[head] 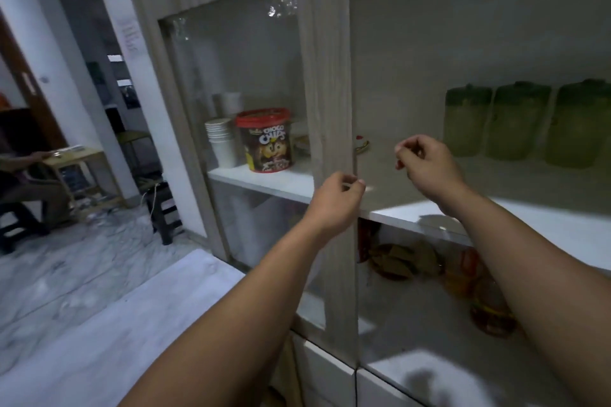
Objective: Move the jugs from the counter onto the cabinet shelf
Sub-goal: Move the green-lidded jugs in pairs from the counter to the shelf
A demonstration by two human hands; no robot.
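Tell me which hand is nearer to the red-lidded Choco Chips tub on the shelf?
Left. The left hand is at the door frame just right of and below the Choco Chips tub; the right hand is farther right, inside the open cabinet section.

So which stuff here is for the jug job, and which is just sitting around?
For the job:
- green jugs, three on the shelf
- cabinet shelf
- cabinet door, left hand at its edge
- right hand

Just sitting there:
- Choco Chips tub
- paper cups
- packets below

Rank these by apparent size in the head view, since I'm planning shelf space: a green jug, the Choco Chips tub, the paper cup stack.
1. Green jug, though blurred.
2. Choco Chips tub and paper cup stack: too alike to rank.
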